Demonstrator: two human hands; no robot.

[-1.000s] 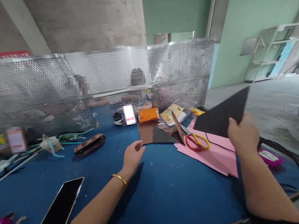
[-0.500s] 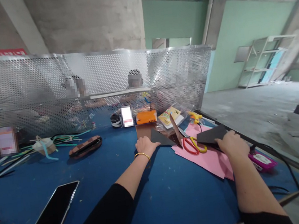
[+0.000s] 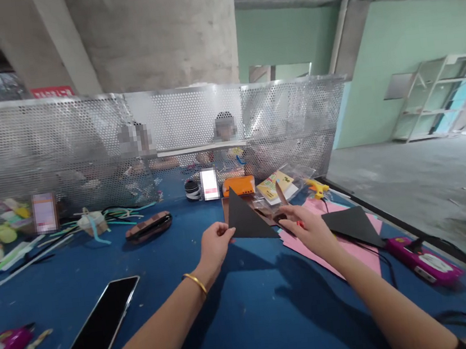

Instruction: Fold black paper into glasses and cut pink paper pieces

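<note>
My left hand [image 3: 214,246] pinches the lower left corner of a dark grey triangular sheet [image 3: 245,221] and holds it upright above the blue table [image 3: 249,308]. My right hand [image 3: 310,230] hovers just right of that triangle with fingers spread, holding nothing. A second dark grey sheet [image 3: 352,225] lies flat on the pink paper [image 3: 353,253] to the right of my right hand. A brown piece [image 3: 280,194] stands behind my right hand's fingers.
A black phone [image 3: 94,336] lies at the near left. A brown case [image 3: 149,226], an orange box [image 3: 238,185], packaged items [image 3: 279,186], a yellow glue gun [image 3: 317,188] and a magenta tool [image 3: 424,261] with a black cable sit around. A perforated metal screen [image 3: 85,147] stands behind, people beyond it.
My right hand laid the large dark sheet down on the pink paper and let go. My left hand picked up the dark triangle and raised it.
</note>
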